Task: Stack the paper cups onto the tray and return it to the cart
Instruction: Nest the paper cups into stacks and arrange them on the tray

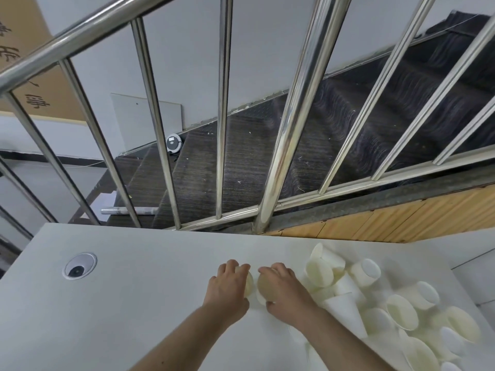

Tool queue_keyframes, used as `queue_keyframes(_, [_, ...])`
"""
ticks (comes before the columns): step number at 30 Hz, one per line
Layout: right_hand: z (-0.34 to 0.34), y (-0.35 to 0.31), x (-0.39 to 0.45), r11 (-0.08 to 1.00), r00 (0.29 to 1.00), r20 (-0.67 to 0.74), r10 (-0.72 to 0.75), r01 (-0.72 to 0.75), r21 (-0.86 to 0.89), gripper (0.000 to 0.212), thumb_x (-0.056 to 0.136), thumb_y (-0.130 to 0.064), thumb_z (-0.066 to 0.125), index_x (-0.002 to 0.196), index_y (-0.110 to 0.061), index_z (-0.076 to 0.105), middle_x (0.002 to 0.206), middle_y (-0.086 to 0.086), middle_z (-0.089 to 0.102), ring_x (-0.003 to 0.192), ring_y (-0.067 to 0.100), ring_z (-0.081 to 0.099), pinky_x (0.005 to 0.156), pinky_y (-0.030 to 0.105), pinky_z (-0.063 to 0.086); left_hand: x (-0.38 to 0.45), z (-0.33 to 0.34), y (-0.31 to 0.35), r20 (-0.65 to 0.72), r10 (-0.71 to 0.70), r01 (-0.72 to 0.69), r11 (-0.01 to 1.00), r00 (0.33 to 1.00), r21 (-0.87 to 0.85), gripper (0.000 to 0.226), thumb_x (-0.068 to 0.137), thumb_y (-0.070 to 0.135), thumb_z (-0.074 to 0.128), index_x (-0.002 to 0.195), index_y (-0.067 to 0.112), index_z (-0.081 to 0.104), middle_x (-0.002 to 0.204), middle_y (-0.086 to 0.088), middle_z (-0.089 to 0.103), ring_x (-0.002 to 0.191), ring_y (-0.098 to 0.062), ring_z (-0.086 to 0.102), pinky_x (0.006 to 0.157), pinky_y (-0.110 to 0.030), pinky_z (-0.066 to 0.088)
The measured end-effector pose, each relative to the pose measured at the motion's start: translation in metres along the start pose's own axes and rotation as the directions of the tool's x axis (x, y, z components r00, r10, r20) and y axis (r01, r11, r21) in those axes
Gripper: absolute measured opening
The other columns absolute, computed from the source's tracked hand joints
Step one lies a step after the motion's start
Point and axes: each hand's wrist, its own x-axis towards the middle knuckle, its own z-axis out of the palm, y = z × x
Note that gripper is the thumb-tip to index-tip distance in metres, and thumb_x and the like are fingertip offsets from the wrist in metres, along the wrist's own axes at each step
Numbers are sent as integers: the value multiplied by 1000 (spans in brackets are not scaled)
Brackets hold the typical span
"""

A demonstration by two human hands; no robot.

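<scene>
Cups [401, 311] are strewn on their sides over the right of the worktop [134, 303], many overlapping. One cup [249, 283] is held in the curled grip of the left hand [227, 286], another [263, 287] in that of the right hand [285, 289], the two nearly touching mouth to mouth. Nesting appears to be the step in hand. One cup should next be turned so its base enters the other's mouth. No tray or cart is seen.
</scene>
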Motion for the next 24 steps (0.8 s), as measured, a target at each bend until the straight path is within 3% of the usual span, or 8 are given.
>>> queue_keyframes(12, [-3,-41,-107,995,981,-195,2,18,100,73,85,-15,59,148,-32,27,145,-8,25,133,15,30,98,23,44,-112,-11,6,-129,53,-63,995,990,-73,69,84,23,59,145,27,26,144,2,27,130,-22,31,98,-32,42])
queue_keyframes(24, [32,-104,-259,977,952,-303,-38,99,189,75,84,-24,61,150,-31,26,138,-6,29,131,14,32,98,25,44,-285,-10,7,-312,139,-184,975,940,-122,71,84,27,58,146,26,24,144,7,29,131,-18,31,97,-28,43])
